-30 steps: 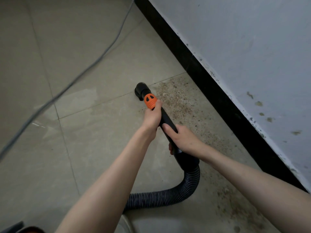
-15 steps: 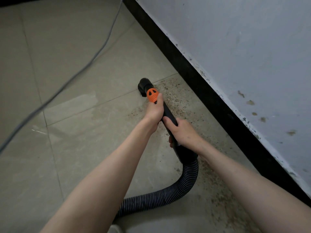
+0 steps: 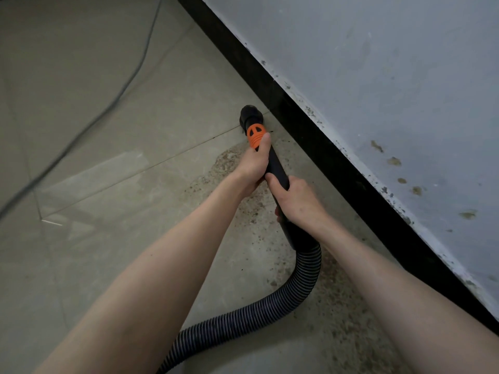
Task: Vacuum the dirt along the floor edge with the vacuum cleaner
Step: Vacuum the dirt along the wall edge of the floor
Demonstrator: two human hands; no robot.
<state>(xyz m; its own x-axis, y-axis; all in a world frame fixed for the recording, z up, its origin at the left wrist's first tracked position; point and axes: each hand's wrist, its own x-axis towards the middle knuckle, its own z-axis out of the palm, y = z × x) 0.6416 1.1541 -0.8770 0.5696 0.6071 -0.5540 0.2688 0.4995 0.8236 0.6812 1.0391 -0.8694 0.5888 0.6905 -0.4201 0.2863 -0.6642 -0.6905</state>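
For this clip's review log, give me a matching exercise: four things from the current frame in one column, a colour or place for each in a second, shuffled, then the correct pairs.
Things
1. collar on the vacuum wand
2. ribbed hose
3. skirting strip
4. power cord

Descriptions
A. black band where the wall meets the floor
B. orange, just ahead of the left hand
C. thin grey line, blurred, crossing the tiles on the left
D. curves from behind the right hand toward the bottom edge

Pairs: 1-B, 2-D, 3-A, 4-C
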